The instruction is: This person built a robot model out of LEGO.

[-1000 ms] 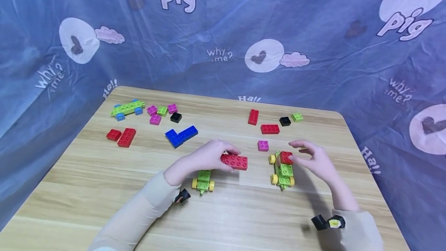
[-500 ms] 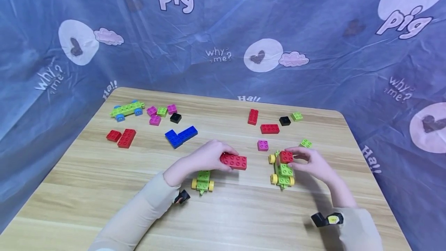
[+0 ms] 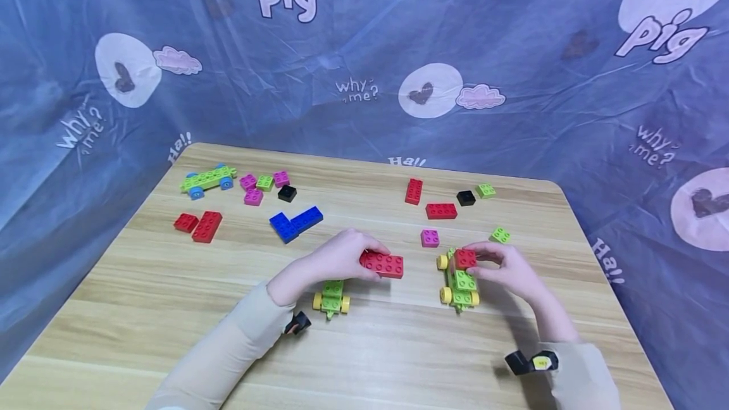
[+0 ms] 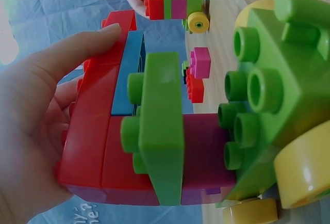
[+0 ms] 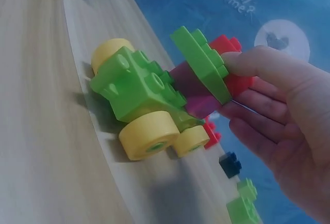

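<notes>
Pinching the small red brick (image 3: 465,259) right of centre, the right hand (image 3: 505,266) could, I fear, loosen it by tilting; the left hand (image 3: 336,261) grips a long red brick (image 3: 388,265).

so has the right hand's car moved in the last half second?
Yes, slightly: in the head view, the car shifted left and down the image against the nearby pink brick.

Left grip (image 3: 342,259), right grip (image 3: 508,266) seemingly curled
</notes>
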Motion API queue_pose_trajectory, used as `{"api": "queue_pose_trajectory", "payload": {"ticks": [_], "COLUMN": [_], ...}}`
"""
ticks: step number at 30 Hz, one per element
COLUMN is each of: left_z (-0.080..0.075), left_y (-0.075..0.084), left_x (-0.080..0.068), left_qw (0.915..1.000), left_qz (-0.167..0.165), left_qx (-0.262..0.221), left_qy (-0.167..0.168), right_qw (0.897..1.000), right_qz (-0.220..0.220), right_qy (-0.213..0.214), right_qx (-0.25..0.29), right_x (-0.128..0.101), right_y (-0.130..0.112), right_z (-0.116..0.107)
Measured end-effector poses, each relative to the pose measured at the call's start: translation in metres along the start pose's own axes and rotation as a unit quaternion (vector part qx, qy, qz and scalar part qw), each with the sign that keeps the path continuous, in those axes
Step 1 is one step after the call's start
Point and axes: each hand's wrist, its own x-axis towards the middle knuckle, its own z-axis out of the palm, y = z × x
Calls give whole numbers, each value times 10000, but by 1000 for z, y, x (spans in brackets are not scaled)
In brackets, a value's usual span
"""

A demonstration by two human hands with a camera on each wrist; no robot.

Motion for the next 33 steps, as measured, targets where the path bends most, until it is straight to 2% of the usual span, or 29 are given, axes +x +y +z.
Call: {"api": "queue_pose_trajectory", "payload": {"ticks": [10,16,33], "left_z": [-1,-2,-1], "left_y": [0,-1,-1], "left_x": [0,0,0], "left_qw": [9999,9995,9990], "left_qz": [90,178,175], "left_qx": [-67,-86,-206], "left_qy": [129,255,352], "right_qw": [9995,9997,9992], "right_qz": [-96,-35,6], "right_qy": [128,-8,-358], "right_qx": [-268,-244,149], "right_x": [11,20,27], "right_y": [-31,-47,-60], "right_z": [28,49,80]}}
